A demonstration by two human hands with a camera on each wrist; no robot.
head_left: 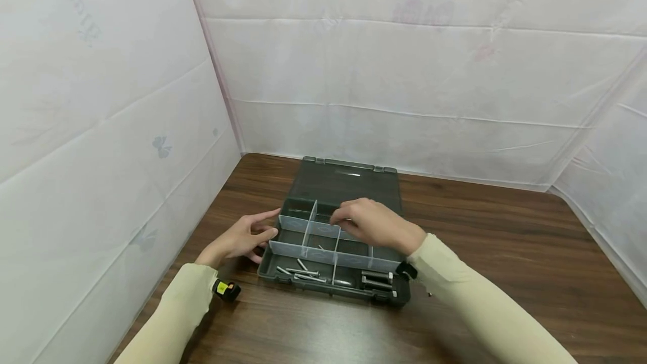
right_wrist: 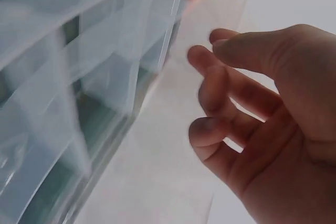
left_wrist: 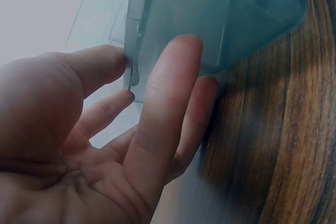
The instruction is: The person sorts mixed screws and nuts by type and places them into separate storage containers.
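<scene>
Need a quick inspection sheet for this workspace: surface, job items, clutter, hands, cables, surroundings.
Surface: dark wooden table.
Job's things: grey organizer box, lid laid open behind it; translucent dividers; metal pins in the front left compartment, dark parts in the front right one.
Clutter: nothing seen.
Hands: left hand open, fingers against the box's left side; right hand over the middle compartments, fingers curled, holding nothing that shows.
Cables: nothing seen.
Surroundings: white sheeting on three sides.
</scene>
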